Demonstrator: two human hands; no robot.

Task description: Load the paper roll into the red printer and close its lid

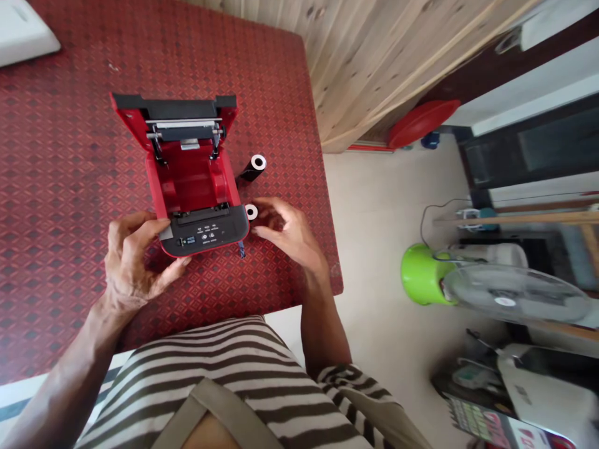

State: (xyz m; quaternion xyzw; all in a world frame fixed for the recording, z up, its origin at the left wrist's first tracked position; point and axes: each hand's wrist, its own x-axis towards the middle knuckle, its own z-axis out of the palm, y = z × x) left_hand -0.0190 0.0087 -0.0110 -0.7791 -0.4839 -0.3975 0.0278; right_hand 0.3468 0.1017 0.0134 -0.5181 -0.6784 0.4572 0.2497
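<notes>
A red and black label printer (206, 234) stands on the table with its lid (180, 109) raised, its red inner bay exposed. My left hand (135, 255) grips its front left corner, fingers at the side and top, thumb by the front edge. Close to the printer's right side is a small roll (251, 212) with a white core end; most of its body is hidden. My right hand (285, 231) is beside that roll, thumb and forefinger apart near its edge. Whether they touch it is unclear. Another black roll (253, 168) with a white core stands farther back.
The red patterned table (70, 156) ends in an edge to my right. A white object (25, 34) sits at its far left corner. Wooden panelling (355, 56) rises behind. On the right are a green bucket (418, 274), a fan (505, 293) and a cable.
</notes>
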